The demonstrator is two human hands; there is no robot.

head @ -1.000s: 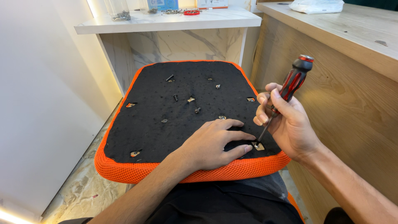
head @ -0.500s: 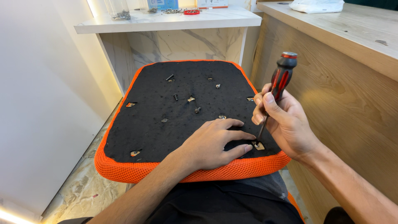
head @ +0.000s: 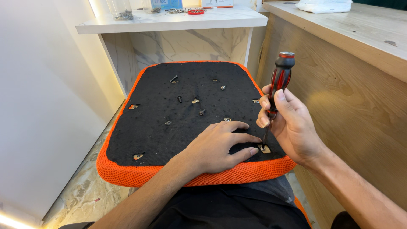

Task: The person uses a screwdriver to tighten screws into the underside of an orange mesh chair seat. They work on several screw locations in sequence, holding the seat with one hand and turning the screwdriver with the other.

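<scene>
A furniture-assembly workshop: wooden counter (head: 360, 55), marble shelf (head: 169, 21) strewn with loose screws (head: 180, 11).

You've got white wall panel (head: 42, 106) left, marble shelf (head: 169, 21) ahead, marble-look wall (head: 190, 42) beneath, wooden counter (head: 360, 55) right, stone tile floor (head: 85, 195), warm strip light (head: 8, 221) at floor.

- Right hand (head: 292, 123) grips red-black screwdriver (head: 277, 87), tip at seat cushion (head: 169, 127) corner.
- Left hand (head: 216, 146) flat on cushion, beside tip.
- Loose screws (head: 179, 99) on black underside.
</scene>
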